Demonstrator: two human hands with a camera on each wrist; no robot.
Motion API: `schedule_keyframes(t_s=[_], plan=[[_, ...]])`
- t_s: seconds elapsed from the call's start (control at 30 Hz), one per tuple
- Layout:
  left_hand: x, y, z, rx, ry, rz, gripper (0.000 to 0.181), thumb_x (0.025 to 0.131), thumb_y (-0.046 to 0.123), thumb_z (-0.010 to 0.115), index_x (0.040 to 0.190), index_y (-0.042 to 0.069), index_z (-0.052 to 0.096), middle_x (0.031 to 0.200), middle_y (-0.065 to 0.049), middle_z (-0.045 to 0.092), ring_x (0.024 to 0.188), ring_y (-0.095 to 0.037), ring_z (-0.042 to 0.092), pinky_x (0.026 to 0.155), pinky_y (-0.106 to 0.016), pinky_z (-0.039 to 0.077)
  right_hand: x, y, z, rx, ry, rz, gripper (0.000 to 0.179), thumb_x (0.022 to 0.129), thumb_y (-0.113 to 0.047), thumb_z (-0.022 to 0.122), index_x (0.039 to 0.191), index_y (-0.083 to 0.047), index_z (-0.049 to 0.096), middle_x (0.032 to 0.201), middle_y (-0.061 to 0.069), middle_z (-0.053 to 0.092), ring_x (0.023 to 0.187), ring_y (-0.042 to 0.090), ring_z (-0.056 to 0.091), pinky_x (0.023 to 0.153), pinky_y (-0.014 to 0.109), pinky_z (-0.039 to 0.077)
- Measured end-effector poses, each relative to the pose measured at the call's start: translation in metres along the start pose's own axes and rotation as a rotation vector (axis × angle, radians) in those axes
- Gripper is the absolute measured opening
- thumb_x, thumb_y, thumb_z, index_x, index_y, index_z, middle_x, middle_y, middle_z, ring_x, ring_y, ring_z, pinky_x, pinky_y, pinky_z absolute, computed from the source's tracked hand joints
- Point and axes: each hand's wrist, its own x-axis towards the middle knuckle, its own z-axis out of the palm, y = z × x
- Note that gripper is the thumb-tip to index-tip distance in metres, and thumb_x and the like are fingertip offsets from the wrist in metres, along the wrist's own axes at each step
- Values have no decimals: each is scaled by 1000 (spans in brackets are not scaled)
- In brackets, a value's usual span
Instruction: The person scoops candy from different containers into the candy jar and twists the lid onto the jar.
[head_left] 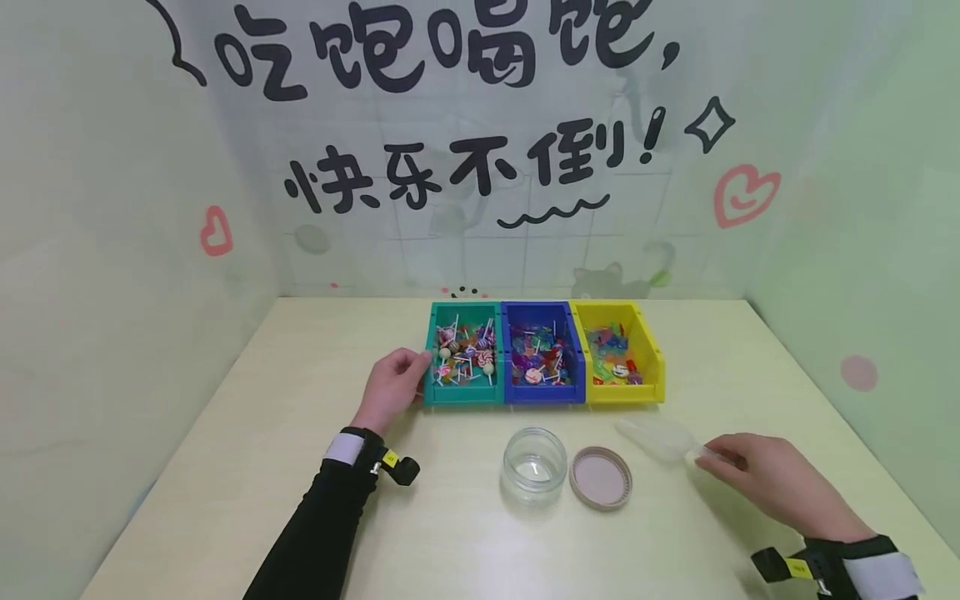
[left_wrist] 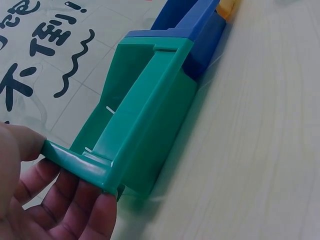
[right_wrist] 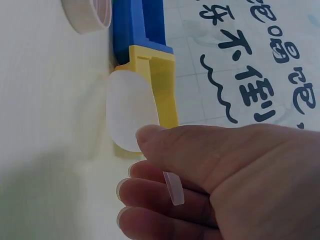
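My left hand (head_left: 392, 385) grips the left side of the green bin (head_left: 428, 395), its thumb over the rim and its fingers curled under it in the left wrist view. Many small lollipops (head_left: 467, 354) lie inside that bin. My right hand (head_left: 776, 475) pinches a translucent plastic scoop (right_wrist: 131, 107) between thumb and fingers, right of the bins; a stub of its handle shows below the thumb in the right wrist view. Between the hands stands an open clear jar (head_left: 535, 462), with a round pinkish lid (head_left: 602, 478) lying beside it.
Joined to the green bin are a blue bin (head_left: 545, 395) with lollipops and colourful pieces, and a yellow bin (head_left: 651, 375) holding small colourful pieces. They stand near the back of the pale wooden table (head_left: 247, 467). Printed cloth walls (head_left: 480, 258) enclose the back and sides.
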Motion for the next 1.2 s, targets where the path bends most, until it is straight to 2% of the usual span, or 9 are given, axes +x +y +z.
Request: schedule_keyframes(t_s=[0.2, 0.27, 0.43, 0.6, 0.73, 0.9, 1.1, 1.2], plan=[[0, -1, 1, -4, 3, 3, 35, 114, 41, 61, 111, 7, 71, 96, -7, 61, 84, -24, 61, 71, -28, 57, -9, -22, -14, 40, 70, -36, 27, 106, -44, 73, 114, -20, 83, 97, -8, 77, 81, 9, 59, 67, 25, 49], [0, -1, 0, -5, 6, 2, 36, 114, 42, 61, 111, 7, 71, 96, -7, 61, 84, -24, 61, 72, -28, 57, -10, -32, -19, 55, 99, -59, 27, 106, -47, 72, 113, -23, 83, 90, -9, 74, 78, 6, 56, 66, 24, 46], [1, -3, 0, -8, 15, -9, 37, 113, 43, 61, 111, 7, 71, 96, -7, 62, 85, -24, 61, 72, -28, 57, -2, -59, -30, 90, 149, -113, 25, 108, -48, 69, 108, -27, 82, 72, -12, 62, 69, 3, 54, 62, 23, 42], [0, -5, 0, -12, 12, -8, 37, 113, 43, 61, 111, 7, 71, 96, -7, 63, 83, -23, 61, 71, -28, 57, 10, -80, -34, 137, 171, -156, 24, 108, -45, 69, 106, -25, 82, 71, -9, 57, 67, 7, 52, 61, 23, 40], [2, -4, 3, -16, 10, -3, 36, 113, 43, 61, 111, 8, 71, 97, -7, 64, 82, -22, 61, 70, -28, 57, 24, -95, -35, 231, 147, -106, 34, 107, -48, 71, 111, -16, 81, 76, -4, 63, 71, 14, 58, 59, 26, 45], [3, -3, 5, -9, 13, 1, 36, 113, 42, 61, 112, 8, 72, 97, -7, 64, 82, -23, 59, 70, -27, 55, 44, -111, -31, 383, 84, -20, 42, 107, -51, 69, 104, -9, 78, 74, 2, 63, 71, 22, 58, 57, 29, 43], [1, -3, 3, -5, 16, -6, 36, 113, 42, 61, 112, 7, 71, 99, -7, 64, 83, -23, 59, 70, -27, 54, 70, -133, -27, 544, 23, -15, 40, 112, -40, 65, 113, -2, 78, 77, 5, 60, 71, 21, 54, 57, 28, 42], [1, -2, 2, -4, 19, -14, 36, 113, 43, 61, 112, 7, 72, 99, -7, 64, 84, -24, 59, 70, -28, 55, 81, -149, -29, 566, 2, -32, 40, 113, -38, 63, 110, -1, 78, 76, 6, 58, 66, 21, 49, 55, 27, 38]])
